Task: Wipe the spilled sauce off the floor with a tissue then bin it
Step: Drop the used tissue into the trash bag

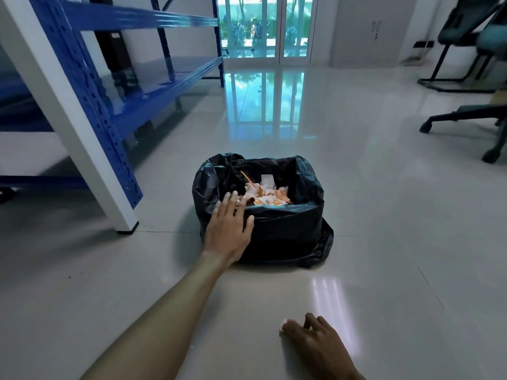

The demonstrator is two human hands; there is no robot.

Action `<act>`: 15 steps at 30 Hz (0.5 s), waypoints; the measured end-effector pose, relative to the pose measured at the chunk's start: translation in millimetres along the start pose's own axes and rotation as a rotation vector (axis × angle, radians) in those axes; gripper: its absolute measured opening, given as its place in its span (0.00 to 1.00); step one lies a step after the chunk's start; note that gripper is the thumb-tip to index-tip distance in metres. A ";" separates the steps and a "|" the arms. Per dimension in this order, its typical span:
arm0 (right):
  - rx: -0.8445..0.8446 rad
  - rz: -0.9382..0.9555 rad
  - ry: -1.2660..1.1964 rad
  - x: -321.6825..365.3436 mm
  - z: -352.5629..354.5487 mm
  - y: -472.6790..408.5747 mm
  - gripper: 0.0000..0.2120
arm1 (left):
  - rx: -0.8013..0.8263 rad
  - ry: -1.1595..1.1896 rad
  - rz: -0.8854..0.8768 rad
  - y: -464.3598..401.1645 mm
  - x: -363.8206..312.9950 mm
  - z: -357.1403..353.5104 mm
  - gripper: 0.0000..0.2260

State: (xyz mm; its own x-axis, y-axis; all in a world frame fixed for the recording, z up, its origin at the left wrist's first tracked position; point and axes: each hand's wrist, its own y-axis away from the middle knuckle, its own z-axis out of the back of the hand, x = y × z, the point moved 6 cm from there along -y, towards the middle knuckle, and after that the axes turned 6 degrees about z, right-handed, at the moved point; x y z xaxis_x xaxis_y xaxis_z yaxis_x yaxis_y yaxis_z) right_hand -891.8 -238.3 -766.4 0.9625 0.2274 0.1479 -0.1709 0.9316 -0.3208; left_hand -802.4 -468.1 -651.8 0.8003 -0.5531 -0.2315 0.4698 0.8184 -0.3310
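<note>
Reaching over the near edge of the bin (274, 231), the left hand (229, 229) lay flat with its fingers spread and held nothing. The right hand (315, 338) rested on the floor (384, 242), close to the person, fingers bent down; I could not tell if it held anything. The bin was lined with a black bag (208, 185) and was quite full. Inside sat crumpled tissues (267, 197) stained orange with sauce, plus a thin stick. The pile came up near the rim, so a bump from the left hand could have tipped a messy tissue back onto the clean floor. The loose bag could also have slipped down. No spill showed on the floor.
</note>
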 end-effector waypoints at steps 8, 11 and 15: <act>0.012 -0.134 0.019 -25.8 -19.2 -12.2 0.16 | 0.148 -0.070 0.124 -12.6 7.8 -23.9 0.26; -0.097 -0.200 -0.056 -42.3 17.8 -36.7 0.23 | 0.147 -0.056 0.107 -9.1 8.6 -20.0 0.26; -0.335 -0.209 -0.169 -65.1 100.6 -100.6 0.10 | 0.124 -0.040 0.105 6.4 4.8 -16.5 0.27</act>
State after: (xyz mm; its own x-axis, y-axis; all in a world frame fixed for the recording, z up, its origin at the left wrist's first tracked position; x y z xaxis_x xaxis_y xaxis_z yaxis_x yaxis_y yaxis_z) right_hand -958.4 -318.3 -649.6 0.9162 0.1132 0.3843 0.1285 0.8255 -0.5495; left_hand -801.8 -468.1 -670.1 0.8604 -0.4589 -0.2215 0.4231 0.8856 -0.1913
